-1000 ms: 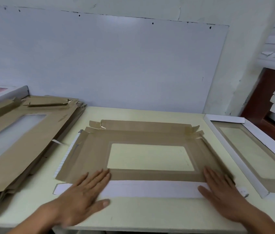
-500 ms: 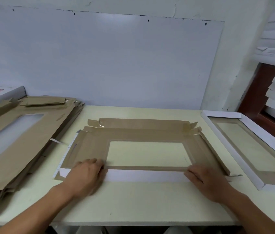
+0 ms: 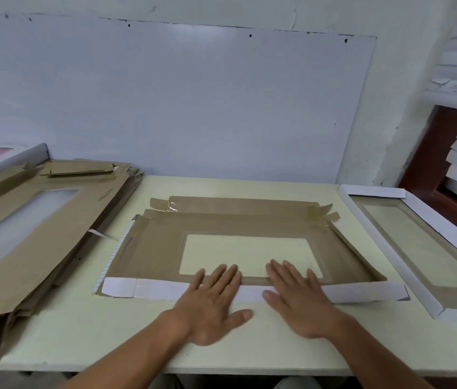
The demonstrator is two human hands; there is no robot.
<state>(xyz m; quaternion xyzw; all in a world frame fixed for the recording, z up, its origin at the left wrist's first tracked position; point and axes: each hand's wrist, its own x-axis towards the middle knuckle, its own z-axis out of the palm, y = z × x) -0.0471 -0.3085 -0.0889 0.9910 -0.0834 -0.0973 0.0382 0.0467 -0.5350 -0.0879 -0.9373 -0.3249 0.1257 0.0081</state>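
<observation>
Head view. Item: cardboard sheet with a cut-out window, lying flat at the middle of the table, white flap folded along its near edge. Left hand and right hand side by side, fingers straight and spread, pressing the flap, gripping nothing. Handling, judged: light, thin, creases easily; lift by opposite outer edges, clear of the narrow window strips

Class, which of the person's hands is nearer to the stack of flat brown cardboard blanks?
Left. The left hand lies flat on the table to the right of the stack; the right hand lies farther right, beyond the left one.
</observation>
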